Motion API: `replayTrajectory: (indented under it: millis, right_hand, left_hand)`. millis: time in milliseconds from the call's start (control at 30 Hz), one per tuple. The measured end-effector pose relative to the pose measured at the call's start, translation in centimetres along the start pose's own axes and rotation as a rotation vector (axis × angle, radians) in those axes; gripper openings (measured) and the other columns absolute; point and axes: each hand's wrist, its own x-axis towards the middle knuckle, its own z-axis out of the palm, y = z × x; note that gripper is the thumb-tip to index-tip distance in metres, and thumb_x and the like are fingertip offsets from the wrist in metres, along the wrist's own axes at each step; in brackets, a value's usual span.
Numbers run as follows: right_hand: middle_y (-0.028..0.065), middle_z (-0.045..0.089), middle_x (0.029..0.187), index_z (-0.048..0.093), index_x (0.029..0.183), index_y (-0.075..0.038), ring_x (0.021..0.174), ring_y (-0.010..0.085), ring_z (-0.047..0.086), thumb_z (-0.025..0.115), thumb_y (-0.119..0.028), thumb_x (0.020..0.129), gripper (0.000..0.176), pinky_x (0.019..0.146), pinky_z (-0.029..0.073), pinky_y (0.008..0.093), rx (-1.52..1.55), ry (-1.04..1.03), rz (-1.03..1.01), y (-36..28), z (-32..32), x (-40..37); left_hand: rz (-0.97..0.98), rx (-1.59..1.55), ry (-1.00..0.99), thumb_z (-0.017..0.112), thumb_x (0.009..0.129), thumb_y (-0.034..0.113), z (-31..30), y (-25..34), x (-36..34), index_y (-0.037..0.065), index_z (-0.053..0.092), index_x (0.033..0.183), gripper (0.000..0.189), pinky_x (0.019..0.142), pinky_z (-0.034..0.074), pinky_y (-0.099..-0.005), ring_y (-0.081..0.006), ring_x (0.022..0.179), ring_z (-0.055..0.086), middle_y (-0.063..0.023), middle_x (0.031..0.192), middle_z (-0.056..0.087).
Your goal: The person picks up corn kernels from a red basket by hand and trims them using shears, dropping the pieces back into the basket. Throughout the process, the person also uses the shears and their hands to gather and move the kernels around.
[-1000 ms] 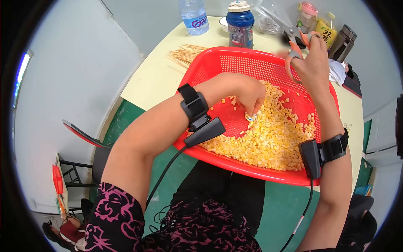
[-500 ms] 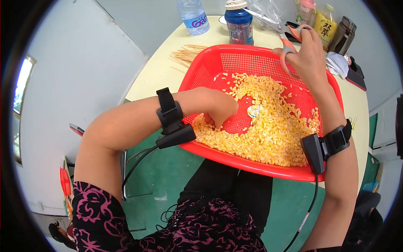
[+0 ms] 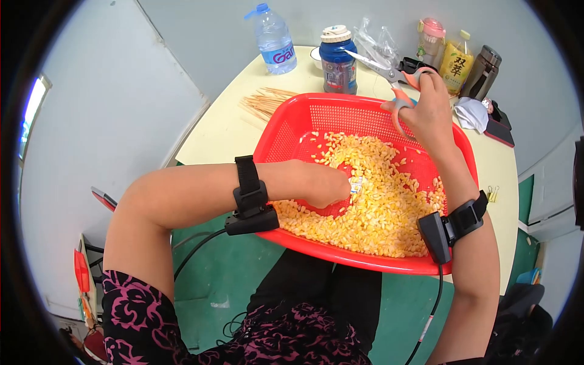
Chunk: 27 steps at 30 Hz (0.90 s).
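A red plastic basket (image 3: 286,115) with mesh sides holds a heap of loose yellow corn kernels (image 3: 383,213). My left hand (image 3: 328,184) is low inside the basket, beside a small white-and-blue printed piece (image 3: 356,184) among the kernels. The back of that hand faces me and hides its fingers, so whether they are closed or touching the piece cannot be seen. Over the basket's far right rim, my right hand (image 3: 429,112) is closed through the orange handles of the scissors (image 3: 389,73). Their blades are slightly apart and point to the far left.
On the pale table (image 3: 225,131) lie thin wooden sticks (image 3: 267,102). Behind the basket stand a water bottle (image 3: 277,45), a blue jar (image 3: 339,64), a yellow drink bottle (image 3: 456,64) and a dark flask (image 3: 482,73). A phone (image 3: 500,131) is at the right.
My left hand has moved right across the basket floor, from the left-hand kernels to the printed piece. The view has shifted, so everything sits lower. My right hand still holds the scissors.
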Motion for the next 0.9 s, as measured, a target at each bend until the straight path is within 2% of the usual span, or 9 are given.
replayTrajectory:
  millis: [167,267,333,400,500,567,733,867,900]
  right_hand:
    - [0.0183,0.053,0.101,0.054,0.096,0.004,0.096,0.0347,0.051,0.081,-0.026,0.058,0.056,0.081,0.043,0.0396,0.027,-0.007,-0.009,0.0,-0.1,0.0]
    - [0.0188,0.052,0.101,0.055,0.095,0.004,0.096,0.0345,0.051,0.081,-0.026,0.059,0.054,0.081,0.042,0.0394,0.044,0.017,-0.042,-0.1,-0.2,0.0]
    - [0.0193,0.052,0.101,0.056,0.094,0.005,0.095,0.0344,0.051,0.081,-0.026,0.059,0.053,0.081,0.042,0.0395,0.035,0.058,-0.065,0.1,-0.2,0.1]
    - [0.0212,0.050,0.105,0.051,0.105,0.007,0.098,0.0369,0.050,0.082,-0.028,0.057,0.067,0.084,0.041,0.0394,0.027,0.037,0.018,0.2,-0.5,0.4]
    - [0.0229,0.050,0.108,0.047,0.107,0.009,0.102,0.0365,0.050,0.083,-0.032,0.059,0.072,0.085,0.042,0.0370,0.160,-0.102,0.193,0.1,-1.5,0.9]
    - [0.0225,0.050,0.107,0.048,0.101,0.009,0.103,0.0340,0.051,0.082,-0.038,0.060,0.071,0.083,0.043,0.0351,0.212,-0.303,0.333,-0.6,-3.0,1.5]
    - [0.0167,0.053,0.087,0.048,0.088,0.003,0.078,0.0271,0.057,0.082,-0.042,0.060,0.063,0.069,0.045,0.0348,0.335,-0.488,0.422,-1.5,-4.6,2.2]
    - [0.0201,0.055,0.100,0.053,0.096,0.008,0.096,0.0300,0.056,0.082,-0.044,0.056,0.071,0.080,0.045,0.0356,0.247,-0.605,0.315,-1.5,-4.1,1.8]
    - [0.0144,0.052,0.087,0.052,0.085,0.005,0.080,0.0257,0.053,0.083,-0.040,0.055,0.062,0.069,0.043,0.0347,0.279,-0.533,0.280,-1.3,-3.7,1.4]
  left_hand:
    - [-0.049,0.029,-0.052,0.057,0.065,0.000,-0.1,-0.1,0.0,-0.003,0.061,0.075,0.010,0.061,0.048,-0.0386,-0.0337,0.069,0.059,-0.0182,0.071,0.060]
    - [-0.079,-0.159,0.190,0.059,0.065,0.003,-2.7,-1.6,-0.8,-0.001,0.061,0.072,0.008,0.058,0.047,-0.0366,-0.0307,0.066,0.060,-0.0167,0.071,0.061]
    - [-0.105,-0.330,0.500,0.064,0.067,0.006,-5.5,-3.2,-1.9,0.000,0.059,0.073,0.009,0.056,0.048,-0.0292,-0.0182,0.063,0.062,-0.0099,0.066,0.061]
    - [-0.102,-1.131,0.775,0.063,0.075,0.006,-7.6,-3.8,-3.0,0.002,0.058,0.079,0.007,0.058,0.049,-0.0246,-0.0135,0.065,0.061,-0.0065,0.069,0.062]
    - [0.135,-1.596,1.091,0.061,0.081,0.007,-8.5,-4.7,-2.6,0.002,0.057,0.085,0.007,0.061,0.050,-0.0234,-0.0131,0.069,0.061,-0.0079,0.079,0.063]
    - [0.212,-1.677,1.178,0.061,0.082,0.007,-8.3,-5.1,-1.4,0.002,0.058,0.088,0.008,0.062,0.050,-0.0237,-0.0134,0.071,0.061,-0.0086,0.083,0.063]
    - [0.167,-1.657,1.402,0.060,0.083,0.004,-8.0,-4.0,-0.9,0.000,0.057,0.097,0.015,0.065,0.050,-0.0234,-0.0127,0.071,0.061,-0.0082,0.084,0.063]
    - [0.222,-1.637,1.494,0.058,0.083,0.001,-7.0,-4.7,-0.4,0.000,0.054,0.105,0.022,0.065,0.050,-0.0234,-0.0129,0.073,0.062,-0.0083,0.085,0.063]
    - [0.242,-1.621,1.508,0.058,0.083,0.001,-6.9,-4.8,-0.2,-0.001,0.052,0.106,0.024,0.066,0.050,-0.0231,-0.0128,0.074,0.062,-0.0084,0.086,0.063]
